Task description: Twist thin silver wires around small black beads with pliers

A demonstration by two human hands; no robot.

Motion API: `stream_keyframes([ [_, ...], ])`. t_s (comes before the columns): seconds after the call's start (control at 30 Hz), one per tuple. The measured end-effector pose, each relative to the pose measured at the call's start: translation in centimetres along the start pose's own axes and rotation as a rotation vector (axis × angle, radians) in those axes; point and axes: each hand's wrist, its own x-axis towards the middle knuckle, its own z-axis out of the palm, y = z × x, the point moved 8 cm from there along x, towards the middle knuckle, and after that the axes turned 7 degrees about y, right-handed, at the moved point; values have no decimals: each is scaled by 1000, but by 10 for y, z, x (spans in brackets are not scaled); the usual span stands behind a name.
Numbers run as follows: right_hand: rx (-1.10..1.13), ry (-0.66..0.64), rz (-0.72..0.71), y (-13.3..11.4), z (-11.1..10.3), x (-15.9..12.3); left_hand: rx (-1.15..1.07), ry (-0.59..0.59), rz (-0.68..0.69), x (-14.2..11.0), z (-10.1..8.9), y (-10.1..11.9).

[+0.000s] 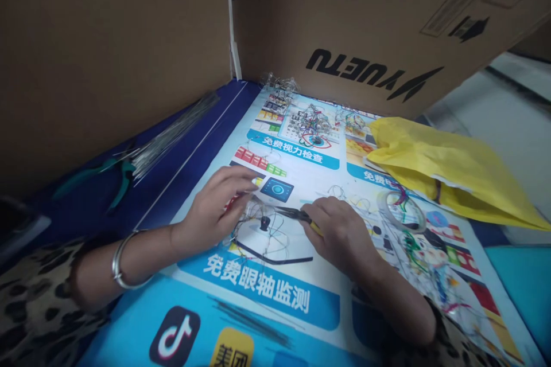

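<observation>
Left hand (219, 205): pinches the wire (245, 226). Wire: lies in loose loops on the sheet (148, 292), between the hands; likely light, springy, easily kinked; grip close to the working end. Pliers (293, 214): rigid; hold by the handles (317, 228). Right hand (340, 232): closed around the handles

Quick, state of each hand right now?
Left hand: closed, pinching a loose tangle of thin silvery wires.
Right hand: closed, holding dark metal pliers with a yellow handle.
</observation>
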Motion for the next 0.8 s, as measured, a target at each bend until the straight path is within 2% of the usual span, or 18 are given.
stream_keyframes([
  [0.07,18,34,18,1,0,0,-22,-41,136,-3,-1,14],
  [0.17,45,72,52,2,1,-1,66,-282,255,-16,19,23],
  [0.3,36,97,87,3,3,-2,255,-653,204,-41,51,13],
  [0.37,9,113,111,5,3,-2,287,-739,181,-49,57,11],
  [0.5,-8,134,155,9,2,-2,277,-797,126,-54,58,9],
  [0.57,-8,137,161,9,4,-2,220,-792,87,-51,54,8],
  [0.63,-10,142,157,8,6,-2,147,-700,14,-44,44,5],
  [0.8,-6,203,149,6,6,-1,70,-212,-209,-28,2,-13],
])
